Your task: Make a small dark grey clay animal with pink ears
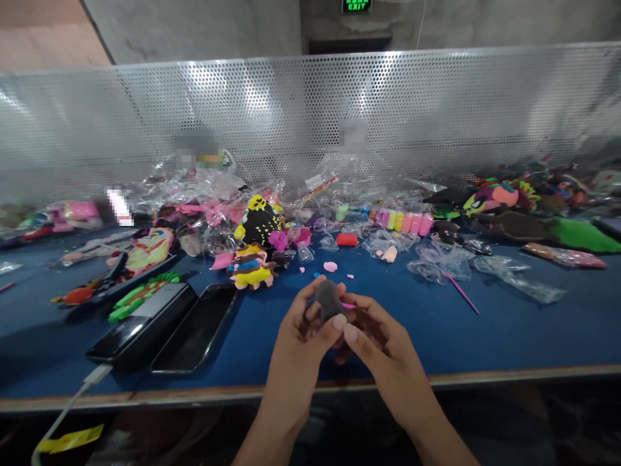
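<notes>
A dark grey lump of modelling clay (328, 298), rounded at the top and narrower in the middle, is held up just above the front of the blue table. My left hand (303, 330) is wrapped round it, the thumb pressed on its lower part. From the other side my right hand (376, 333) closes in, its thumb tip meeting the left thumb at the clay's base. A bit of something pink (348, 305) shows by the right index finger; its kind is hidden. Beyond the hands lie small pale pink clay bits (330, 266).
Left of the hands are a black phone (196, 330) and a dark device (145, 323) with a white cable (72, 408). Clay figures (255, 239), plastic wrappers (441, 259) and a purple stick (462, 294) lie about. A perforated metal screen (301, 110) stands behind.
</notes>
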Motion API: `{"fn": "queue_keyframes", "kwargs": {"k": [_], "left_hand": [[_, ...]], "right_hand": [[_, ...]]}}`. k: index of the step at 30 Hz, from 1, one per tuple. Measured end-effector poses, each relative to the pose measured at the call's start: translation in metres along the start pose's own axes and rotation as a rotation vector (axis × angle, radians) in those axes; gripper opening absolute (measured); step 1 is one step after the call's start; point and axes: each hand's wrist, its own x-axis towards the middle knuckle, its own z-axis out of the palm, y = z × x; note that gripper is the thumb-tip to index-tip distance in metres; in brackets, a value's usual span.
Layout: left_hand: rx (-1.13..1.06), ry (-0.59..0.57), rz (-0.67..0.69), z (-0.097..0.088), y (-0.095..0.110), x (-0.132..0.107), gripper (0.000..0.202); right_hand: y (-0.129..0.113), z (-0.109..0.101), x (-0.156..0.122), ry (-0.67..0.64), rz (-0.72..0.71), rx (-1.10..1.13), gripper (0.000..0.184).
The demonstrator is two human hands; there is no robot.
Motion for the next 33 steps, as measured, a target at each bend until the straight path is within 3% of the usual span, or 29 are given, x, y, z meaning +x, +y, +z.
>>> {"fn": "queue_keyframes", "kwargs": {"k": [5,10,13,18,22,28,33], "left_hand": [[-0.030,0.026,-0.001,-0.0024,-0.0045,-0.0001,0.048],[-0.091,0.045,0.014,-0.0038,-0.0069,-0.0012,0.049],[-0.091,0.048,0.029,-0.0038,-0.0042,-0.0006,0.048],[-0.004,0.096,-0.037,-0.0056,-0.0054,-0.0001,0.033],[-0.064,0.149,-0.066,-0.0040,-0.0090,-0.0006,0.032],[-0.125,0.130,-0.075,-0.0003,-0.0098,-0.0022,0.030],[-0.121,0.136,-0.082,-0.0026,-0.0094,-0.0026,0.032]], "right_hand": [[0.0057,0.0041,0.0080,0.063,0.081,0.226,0.031],[0.0044,0.0072,0.0052,0.024,0.014,0.128,0.030],[0.0012,0.0090,0.0033,0.017,-0.087,-0.094,0.031],[0.0033,0.0070,0.0032,0.155,-0.355,-0.434,0.031],[0.0064,0.0051,0.0035,0.215,-0.545,-0.608,0.031],[0.0064,0.0051,0.0019,0.293,-0.774,-0.710,0.023],[0.0032,0.0034,0.0011,0.274,-0.762,-0.652,0.024]]}}
